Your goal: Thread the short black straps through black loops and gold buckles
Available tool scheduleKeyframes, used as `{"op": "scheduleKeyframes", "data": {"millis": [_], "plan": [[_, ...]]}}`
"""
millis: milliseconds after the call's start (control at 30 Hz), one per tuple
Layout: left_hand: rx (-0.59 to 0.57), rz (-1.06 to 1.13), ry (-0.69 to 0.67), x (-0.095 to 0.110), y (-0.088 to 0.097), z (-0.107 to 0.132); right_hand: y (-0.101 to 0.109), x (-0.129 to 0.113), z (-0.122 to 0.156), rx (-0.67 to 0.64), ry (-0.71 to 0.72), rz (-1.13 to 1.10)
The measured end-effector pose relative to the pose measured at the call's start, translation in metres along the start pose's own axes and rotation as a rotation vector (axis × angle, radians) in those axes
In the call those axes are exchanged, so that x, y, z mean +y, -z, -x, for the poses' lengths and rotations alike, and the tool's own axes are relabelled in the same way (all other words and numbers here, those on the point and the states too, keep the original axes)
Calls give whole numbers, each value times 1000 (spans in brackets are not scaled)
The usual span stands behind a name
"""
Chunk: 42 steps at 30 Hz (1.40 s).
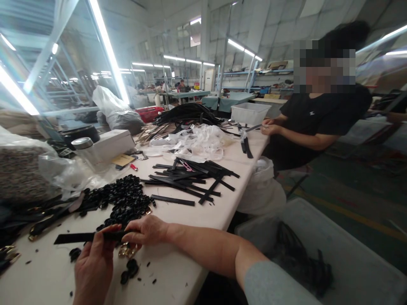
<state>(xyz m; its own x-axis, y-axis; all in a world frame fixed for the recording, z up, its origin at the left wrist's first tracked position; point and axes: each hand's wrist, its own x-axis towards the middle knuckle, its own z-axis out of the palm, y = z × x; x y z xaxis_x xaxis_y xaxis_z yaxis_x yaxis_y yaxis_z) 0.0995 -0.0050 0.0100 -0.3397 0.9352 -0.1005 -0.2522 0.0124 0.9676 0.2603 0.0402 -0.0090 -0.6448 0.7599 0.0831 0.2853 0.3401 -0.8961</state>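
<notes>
A flat black strap (71, 238) lies level just above the white table (190, 220). My left hand (93, 267) is closed round the strap from below, near its middle. My right hand (144, 231) pinches the same strap's right end from above. Under my right hand lie gold metal buckles (125, 250) and a few small black loops (130, 267). Just behind my hands sits a heap of small black loops (122, 199).
Several loose black straps (190, 178) lie mid-table, with white plastic wrap (193, 142) beyond. A clear bag (28, 169) and a white box (110, 144) stand left. A co-worker in black (318, 123) works at the far right. A grey bin (333, 254) sits below the table edge.
</notes>
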Motion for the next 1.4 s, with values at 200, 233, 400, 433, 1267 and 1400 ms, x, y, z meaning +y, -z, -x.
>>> {"op": "scheduleKeyframes", "data": {"millis": [200, 233, 400, 433, 1267, 1400], "plan": [[53, 157, 75, 8, 4, -2, 12, 4, -1, 395, 46, -76], [38, 167, 110, 8, 5, -1, 20, 3, -1, 466, 40, -96], [-79, 152, 165, 4, 1, 8, 104, -8, 4, 694, -80, 137], [-110, 149, 167, 3, 0, 9, 125, -7, 5, 724, -148, 244], [-601, 9, 461, 15, -16, 43, 211, 51, 37, 947, -514, 118], [-677, 5, 554, 12, -20, 50, 197, 33, 94, 984, -185, -636]]}}
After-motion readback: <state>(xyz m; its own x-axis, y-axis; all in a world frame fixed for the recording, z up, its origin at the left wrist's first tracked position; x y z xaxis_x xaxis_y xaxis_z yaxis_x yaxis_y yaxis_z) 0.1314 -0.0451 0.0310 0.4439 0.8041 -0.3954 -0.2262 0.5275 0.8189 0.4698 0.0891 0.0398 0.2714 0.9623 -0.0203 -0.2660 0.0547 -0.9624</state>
